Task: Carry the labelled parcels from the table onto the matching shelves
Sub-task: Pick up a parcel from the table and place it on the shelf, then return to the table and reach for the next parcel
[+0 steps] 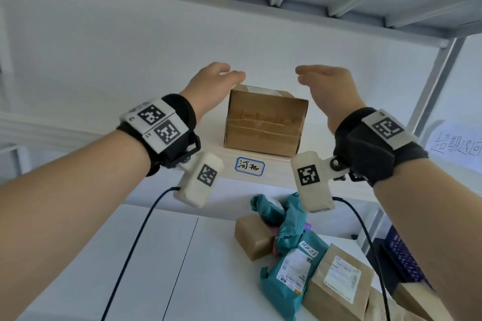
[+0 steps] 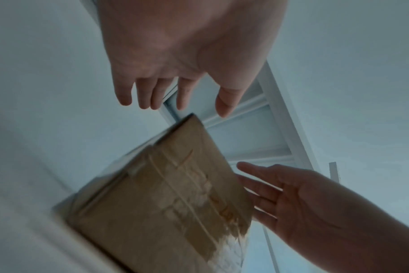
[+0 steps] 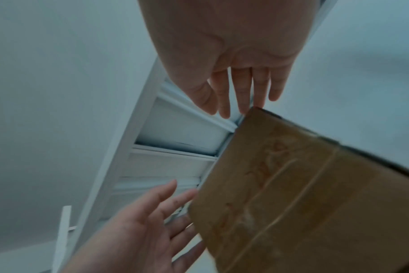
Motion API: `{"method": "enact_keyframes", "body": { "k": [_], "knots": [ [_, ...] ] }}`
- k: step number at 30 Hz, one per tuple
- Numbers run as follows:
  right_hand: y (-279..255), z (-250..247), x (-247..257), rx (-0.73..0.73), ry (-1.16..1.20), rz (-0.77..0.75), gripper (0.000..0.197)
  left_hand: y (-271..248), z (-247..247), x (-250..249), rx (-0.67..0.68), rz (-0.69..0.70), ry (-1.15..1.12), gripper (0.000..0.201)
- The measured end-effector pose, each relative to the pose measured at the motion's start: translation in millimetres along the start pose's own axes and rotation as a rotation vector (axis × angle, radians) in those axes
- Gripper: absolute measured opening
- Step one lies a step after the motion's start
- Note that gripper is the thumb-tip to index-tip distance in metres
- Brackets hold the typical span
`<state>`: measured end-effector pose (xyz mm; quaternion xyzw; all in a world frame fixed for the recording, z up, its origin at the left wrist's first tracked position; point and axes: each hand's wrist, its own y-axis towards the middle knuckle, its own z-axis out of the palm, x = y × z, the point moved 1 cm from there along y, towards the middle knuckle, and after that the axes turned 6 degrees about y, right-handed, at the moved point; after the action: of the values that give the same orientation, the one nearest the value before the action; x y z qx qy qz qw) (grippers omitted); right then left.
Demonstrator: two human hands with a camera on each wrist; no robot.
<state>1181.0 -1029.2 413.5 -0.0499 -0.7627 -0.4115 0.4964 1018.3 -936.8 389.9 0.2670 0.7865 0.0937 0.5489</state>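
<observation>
Left hand [image 1: 208, 86]: fingers spread and straight, holding nothing, just beside the upper left corner of the parcel; whether it brushed the cardboard could not be told.

Brown taped cardboard box parcel [image 1: 263, 122]: stood upright on the pale wooden shelf [image 1: 279, 164], at its front edge, directly above the blue-bordered white handwritten shelf label [image 1: 249, 167]. It lay between the two hands and slightly forward of them; long axis ran left to right along the shelf edge. Neither hand was clearly nearer.

Right hand [image 1: 328, 88]: fingers spread, relaxed, holding nothing, apart from the box's upper right corner.

Judgement: this parcel appeared delivered and let go; the next fetch lies below.

White desk [image 1: 156, 255], right half: a heap of brown cardboard boxes [image 1: 254, 240] and teal plastic mailer bags [image 1: 284, 276], touching and overlapping, untouched by either hand.
</observation>
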Motion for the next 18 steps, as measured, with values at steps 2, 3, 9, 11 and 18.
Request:
{"method": "enact_keyframes", "body": {
  "k": [2,3,9,11,18],
  "knots": [
    [-7,6,12,0.012,-0.001,-0.066,0.035,-8,-14,-7,-0.038,0.011,0.051,0.057],
    [-13,11,18,0.023,0.007,-0.096,0.036,-14,-22,-10,-0.056,0.015,0.077,0.057],
    [-64,58,39,0.195,0.051,-0.184,0.038,-58,-64,-3,-0.156,-0.008,0.285,0.059],
    [-86,77,39,0.269,0.056,-0.19,0.039,-77,-77,8,-0.179,-0.043,0.376,0.059],
    [-163,139,30,0.492,0.045,-0.15,0.041,-145,-128,60,-0.207,-0.221,0.622,0.059]
  ]
}}
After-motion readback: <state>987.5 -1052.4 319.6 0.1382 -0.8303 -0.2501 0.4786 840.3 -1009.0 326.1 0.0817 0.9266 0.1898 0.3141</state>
